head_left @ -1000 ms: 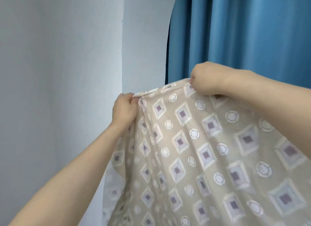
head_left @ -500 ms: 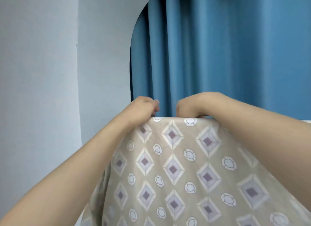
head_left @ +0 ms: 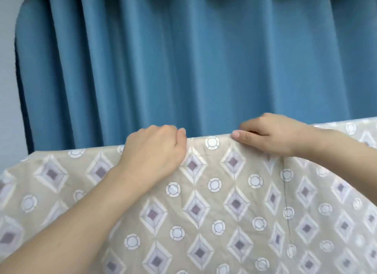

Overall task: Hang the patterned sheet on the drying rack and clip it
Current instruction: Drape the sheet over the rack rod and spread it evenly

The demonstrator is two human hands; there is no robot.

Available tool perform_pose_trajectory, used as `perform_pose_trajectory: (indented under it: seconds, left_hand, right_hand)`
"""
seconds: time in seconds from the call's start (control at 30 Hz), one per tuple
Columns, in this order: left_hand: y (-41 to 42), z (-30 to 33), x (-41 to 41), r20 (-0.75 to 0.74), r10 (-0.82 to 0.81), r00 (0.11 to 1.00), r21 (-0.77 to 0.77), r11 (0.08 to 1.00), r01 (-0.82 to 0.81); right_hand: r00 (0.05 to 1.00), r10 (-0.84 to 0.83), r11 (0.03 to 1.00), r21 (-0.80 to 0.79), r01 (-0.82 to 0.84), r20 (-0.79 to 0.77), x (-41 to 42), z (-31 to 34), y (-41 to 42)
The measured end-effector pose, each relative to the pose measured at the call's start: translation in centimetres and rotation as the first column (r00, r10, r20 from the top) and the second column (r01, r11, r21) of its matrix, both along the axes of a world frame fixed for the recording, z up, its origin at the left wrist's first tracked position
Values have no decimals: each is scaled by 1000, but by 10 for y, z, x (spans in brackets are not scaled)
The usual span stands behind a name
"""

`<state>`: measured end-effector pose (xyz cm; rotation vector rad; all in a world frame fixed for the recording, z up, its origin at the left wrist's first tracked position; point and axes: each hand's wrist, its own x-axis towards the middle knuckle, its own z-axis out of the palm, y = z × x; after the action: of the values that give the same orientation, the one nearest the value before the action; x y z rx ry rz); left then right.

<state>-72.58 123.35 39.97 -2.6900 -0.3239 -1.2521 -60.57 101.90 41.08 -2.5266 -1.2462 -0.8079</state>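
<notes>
Left hand (head_left: 155, 149) and right hand (head_left: 269, 134) pinch the patterned sheet (head_left: 214, 202) along its top fold, apparently to spread it level

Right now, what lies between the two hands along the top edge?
In the head view, only a taut stretch of the patterned sheet runs between the left hand and right hand; no clip shows there.

Drying rack: hidden beneath the patterned sheet (head_left: 204, 202).
Sheet: cropped at left, right, bottom edges.
Fingertips: concealed behind the fold.
</notes>
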Motion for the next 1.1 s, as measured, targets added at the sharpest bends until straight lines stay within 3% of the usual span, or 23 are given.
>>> perform_pose_trajectory:
  seconds: [0.13, 0.3, 0.43, 0.6, 0.7, 0.8, 0.93, 1.1]
  left_hand:
    - [-26, -6, 19, -53, -208, 977, 63, 975, 211]
    - [-34, -3, 30, -23, -310, 950, 28, 950, 311]
    - [-24, 9, 33, 71, -229, 971, 40, 973, 226]
    - [-10, 47, 42, 210, -67, 975, 36, 997, 61]
    - [-11, 52, 49, 25, 38, 999, -30, 999, -37]
    - [-25, 41, 49, -148, -3, 989, -113, 994, -14]
    - [-70, 21, 44, -162, -125, 979, -45, 992, 120]
    - [-138, -11, 72, -70, -237, 969, 157, 957, 245]
  right_hand:
    - [997, -24, 995, 96, 17, 78, 19, -22, -44]
    - [994, 10, 949, 312, -45, 112, 32, -35, -45]
    - [991, 5, 937, 345, -52, 135, 31, -17, -21]
    - [993, -28, 855, 517, -36, 114, 41, 30, 9]
    - [990, -129, 916, 377, 137, -47, 51, 35, 22]
    - [950, -181, 952, 197, 234, -254, 55, 26, 18]
    - [950, -203, 934, 245, 260, -236, 53, 22, -18]
    - [930, -324, 867, 338, 366, -174, 66, -8, -94]
